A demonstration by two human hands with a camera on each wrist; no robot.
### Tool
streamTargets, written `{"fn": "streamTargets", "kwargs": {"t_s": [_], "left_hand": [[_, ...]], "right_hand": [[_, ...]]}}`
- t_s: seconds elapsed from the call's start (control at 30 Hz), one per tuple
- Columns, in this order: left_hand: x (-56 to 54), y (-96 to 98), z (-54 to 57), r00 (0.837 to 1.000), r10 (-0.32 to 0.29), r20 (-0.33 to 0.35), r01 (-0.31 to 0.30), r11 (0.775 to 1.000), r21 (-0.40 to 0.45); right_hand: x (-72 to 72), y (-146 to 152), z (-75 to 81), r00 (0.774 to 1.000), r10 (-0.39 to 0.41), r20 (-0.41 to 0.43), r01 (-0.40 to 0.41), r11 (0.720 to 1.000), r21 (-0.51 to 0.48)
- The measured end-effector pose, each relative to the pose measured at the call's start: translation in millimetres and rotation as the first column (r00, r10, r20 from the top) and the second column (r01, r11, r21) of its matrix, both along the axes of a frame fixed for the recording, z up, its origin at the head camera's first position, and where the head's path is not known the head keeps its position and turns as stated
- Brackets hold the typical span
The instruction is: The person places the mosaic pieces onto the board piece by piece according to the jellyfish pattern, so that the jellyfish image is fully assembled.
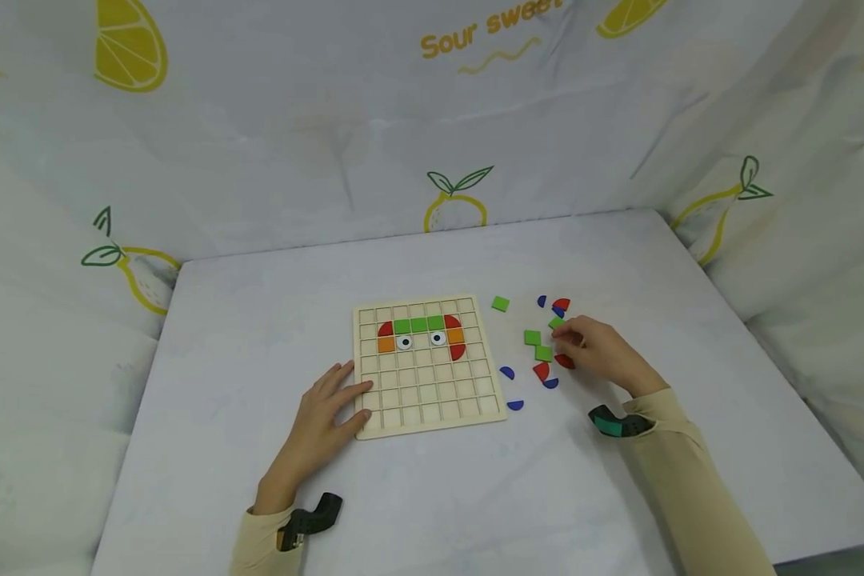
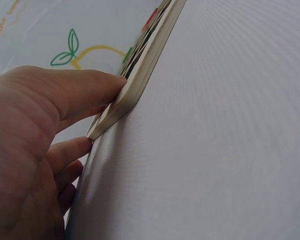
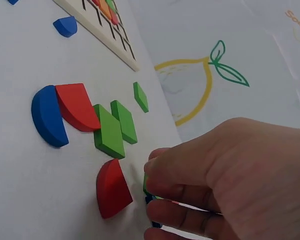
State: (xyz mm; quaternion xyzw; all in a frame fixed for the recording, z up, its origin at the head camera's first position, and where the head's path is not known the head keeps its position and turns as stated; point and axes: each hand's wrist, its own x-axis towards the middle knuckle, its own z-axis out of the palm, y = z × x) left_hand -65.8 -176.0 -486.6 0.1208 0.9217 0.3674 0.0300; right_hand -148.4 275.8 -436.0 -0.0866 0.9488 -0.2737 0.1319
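A wooden grid board [image 1: 410, 392] lies on the table, bearing green, orange and red tiles and two round eye pieces [image 1: 438, 338]. My left hand [image 1: 318, 420] rests at its left edge with fingers spread; in the left wrist view the thumb [image 2: 90, 90] lies on the board's rim. To the right of the board, my right hand [image 1: 599, 352] pinches a green square tile [image 1: 556, 322], whose edge shows at the fingertips; the fingers hide most of it. Close by lie a red quarter-round piece [image 3: 112, 190] and two touching green square tiles [image 3: 109, 132].
Another green square [image 1: 501, 303] lies near the board's upper right corner. Red pieces [image 1: 542, 370] and several blue half-rounds [image 1: 515, 406] are scattered between the board and my right hand. A white cloth with lemon prints [image 1: 295, 160] hangs behind the table [image 1: 245, 336].
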Motion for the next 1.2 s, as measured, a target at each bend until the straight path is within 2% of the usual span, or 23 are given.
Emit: {"fn": "streamTargets", "kwargs": {"t_s": [0.17,0.3,0.47,0.67,0.87,1.0,1.2], "left_hand": [[-0.4,0.2,0.6,1.000,-0.002,0.007,0.002,1.000,-0.011],[0.1,0.2,2.1,1.000,0.004,-0.006,-0.004,1.000,-0.027],[0.3,-0.3,1.6,1.000,0.004,-0.028,-0.004,1.000,-0.020],[0.2,-0.1,0.3,1.000,-0.001,-0.009,0.000,1.000,-0.011],[2.0,-2.7,0.9,1.000,0.010,0.006,-0.010,1.000,-0.009],[2.2,-3.2,0.3,1.000,0.010,0.010,-0.010,1.000,-0.001],[0.2,-2.2,-1.1,1.000,0.005,0.014,-0.005,1.000,-0.001]], "right_hand": [[1.8,-0.2,7.1,0.997,0.022,0.080,-0.025,0.999,0.036],[5.7,0.8,10.6,0.987,0.088,0.135,-0.095,0.994,0.050],[8.6,-1.0,7.8,0.986,0.131,0.101,-0.138,0.987,0.076],[6.0,-7.6,8.5,0.995,0.097,0.038,-0.099,0.992,0.075],[-6.6,-41.3,21.5,0.990,0.128,-0.052,-0.129,0.992,-0.012],[-15.9,-75.4,29.0,0.987,0.152,-0.045,-0.154,0.987,-0.052],[-25.5,-122.4,34.1,0.962,0.261,-0.074,-0.266,0.961,-0.070]]}}
